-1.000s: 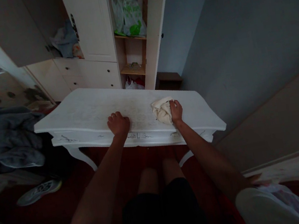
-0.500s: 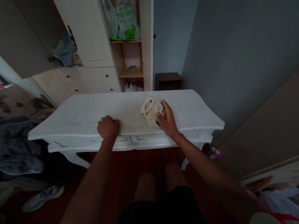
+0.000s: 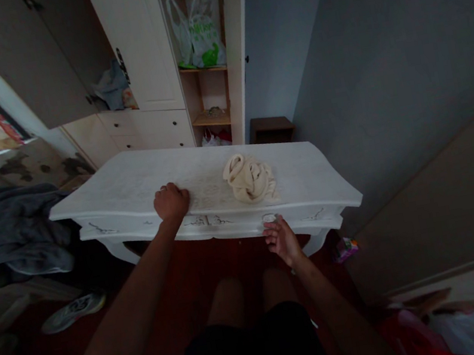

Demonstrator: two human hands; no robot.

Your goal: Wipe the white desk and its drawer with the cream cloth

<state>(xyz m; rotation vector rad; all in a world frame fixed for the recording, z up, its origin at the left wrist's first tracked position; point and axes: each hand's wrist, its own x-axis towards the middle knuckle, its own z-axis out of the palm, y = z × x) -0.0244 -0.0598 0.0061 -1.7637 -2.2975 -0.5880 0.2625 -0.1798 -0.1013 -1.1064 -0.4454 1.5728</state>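
A crumpled cream cloth (image 3: 250,180) lies in a loose heap on the right half of the white table (image 3: 303,166); neither hand touches it. My left hand (image 3: 171,201) rests on the tabletop near the front edge, its fingers curled into a fist with nothing visible in it. At the table's front, my right hand (image 3: 282,240) is palm up, fingers apart and partly bent. Its fingertips are just below a pale round knob (image 3: 269,218) on the drawer front; whether they touch it I cannot tell.
Behind the table stands a white wardrobe (image 3: 148,53) with open doors and a plastic bag (image 3: 205,37) on a shelf. Dark clothing (image 3: 4,228) is heaped at left, above a shoe (image 3: 74,312) on the red floor. A grey wall (image 3: 391,67) borders the right side.
My right hand has let go of the cloth and moved down and toward me to the drawer front. The cloth stays on the table. My left hand has not moved.
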